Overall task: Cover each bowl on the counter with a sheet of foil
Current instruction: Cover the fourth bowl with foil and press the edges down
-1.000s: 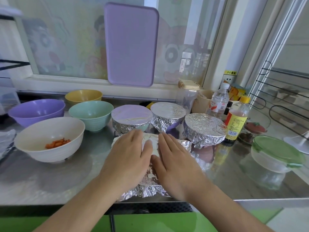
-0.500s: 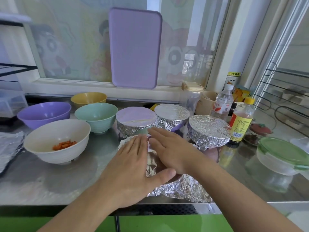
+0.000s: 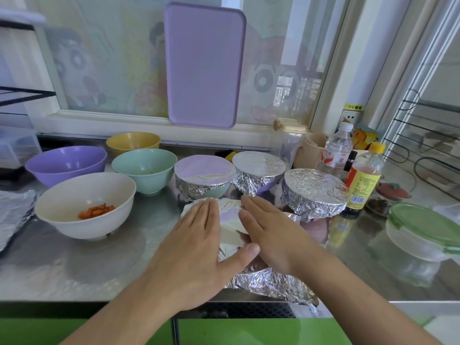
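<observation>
A sheet of foil (image 3: pixel 230 226) lies over a bowl at the front middle of the steel counter (image 3: pixel 74 267). My left hand (image 3: pixel 196 247) and my right hand (image 3: pixel 271 235) press flat on top of it, fingers straight. The bowl under the foil is almost hidden. Behind it stand three foil-covered bowls: a green one (image 3: pixel 204 178), a purple one (image 3: pixel 258 170) and a third (image 3: pixel 313 192) on the right. Uncovered bowls stand at the left: white with orange bits (image 3: pixel 84 202), green (image 3: pixel 145 170), purple (image 3: pixel 66 165), yellow (image 3: pixel 133 143).
More foil (image 3: pixel 13 215) lies at the far left edge. Two bottles (image 3: pixel 364 180) and a green-lidded glass container (image 3: pixel 423 232) crowd the right side. A purple cutting board (image 3: pixel 204 63) leans on the window. A wire rack (image 3: pixel 428 155) stands at far right.
My right hand slid from the foil's near right side to its top, then a little to the right. My left thumb has spread out along the near rim. The foil lies flatter on the bowl.
</observation>
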{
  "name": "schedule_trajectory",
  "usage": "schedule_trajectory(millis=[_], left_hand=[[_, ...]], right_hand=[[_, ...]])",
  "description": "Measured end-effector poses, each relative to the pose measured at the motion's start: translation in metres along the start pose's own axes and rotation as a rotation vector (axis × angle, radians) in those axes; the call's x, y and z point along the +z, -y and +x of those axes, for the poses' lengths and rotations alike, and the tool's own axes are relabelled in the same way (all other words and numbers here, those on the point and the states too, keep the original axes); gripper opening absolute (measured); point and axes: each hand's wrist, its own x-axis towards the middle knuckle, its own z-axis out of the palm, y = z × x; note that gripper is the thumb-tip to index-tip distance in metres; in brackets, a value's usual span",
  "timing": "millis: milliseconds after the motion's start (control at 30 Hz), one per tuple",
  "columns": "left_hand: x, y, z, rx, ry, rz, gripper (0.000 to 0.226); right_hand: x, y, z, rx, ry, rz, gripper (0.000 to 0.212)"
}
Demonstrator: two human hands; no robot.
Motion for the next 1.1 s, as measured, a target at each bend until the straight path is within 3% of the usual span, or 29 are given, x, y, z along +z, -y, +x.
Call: schedule_trajectory(millis=[100, 133, 200, 300, 433, 533, 600, 700, 833, 933, 1000, 1100], left_hand=[[-0.001, 0.001, 0.000, -0.011, 0.004, -0.034, 0.118], [-0.002, 0.001, 0.001, -0.019, 0.006, -0.057, 0.112], [-0.006, 0.002, 0.009, -0.025, -0.037, -0.121, 0.095], [-0.011, -0.001, 0.028, 0.013, -0.083, -0.194, 0.068], [0.000, -0.001, 0.043, 0.054, -0.047, -0.131, 0.072], [-0.001, 0.000, 0.045, 0.008, -0.130, -0.221, 0.067], [-0.005, -0.002, 0.043, -0.016, -0.165, -0.250, 0.056], [-0.006, -0.002, 0.040, -0.041, -0.209, -0.299, 0.053], [-0.006, -0.001, 0.039, -0.034, -0.209, -0.330, 0.050], [-0.004, -0.002, 0.033, -0.049, -0.296, -0.486, 0.041], [-0.001, -0.007, 0.018, -0.068, -0.328, -0.473, 0.056], [0.008, -0.011, -0.004, -0.001, -0.328, -0.208, 0.090]], right_hand=[[0.002, 0.002, -0.005, 0.068, 0.029, 0.034, 0.046], [0.003, 0.003, -0.007, 0.089, -0.068, 0.052, 0.050], [0.006, 0.004, -0.007, 0.135, -0.109, 0.104, 0.050], [0.004, 0.005, -0.003, 0.055, -0.070, 0.174, 0.046], [-0.002, 0.008, -0.012, -0.011, -0.156, 0.165, 0.038], [0.007, 0.021, -0.033, 0.018, -0.152, 0.050, 0.071], [0.012, 0.025, -0.043, 0.092, -0.104, 0.031, 0.079], [0.000, 0.031, -0.043, 0.157, -0.012, 0.033, 0.074], [-0.007, 0.035, -0.016, 0.161, -0.108, 0.068, 0.068], [0.006, 0.036, -0.004, 0.112, -0.058, -0.044, 0.075], [0.012, 0.033, -0.006, 0.123, -0.023, -0.096, 0.088], [0.008, 0.036, -0.008, 0.169, -0.082, -0.048, 0.095]])
